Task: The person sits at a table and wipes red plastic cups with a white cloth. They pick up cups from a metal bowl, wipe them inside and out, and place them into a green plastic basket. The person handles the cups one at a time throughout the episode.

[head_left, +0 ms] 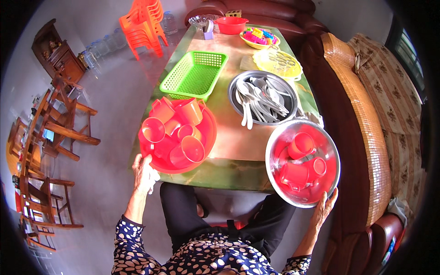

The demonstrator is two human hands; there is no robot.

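Observation:
My left hand [145,174] grips the near rim of a red plastic basin [208,137] that rests on the near left part of the table and holds several red plastic cups [178,130]. My right hand [323,208] holds the near edge of a large steel bowl [275,172] at the table's near right corner, partly over the edge. Inside the bowl lie three red cups [300,160].
On the long glossy table [243,142] stand a steel basin of spoons [263,98], an empty green basket [195,73], a yellow plate [277,63], a yellow tray of toys [259,37] and a red bowl [231,25]. A sofa [366,119] runs along the right; wooden chairs [50,137] and stacked orange chairs [142,25] stand left.

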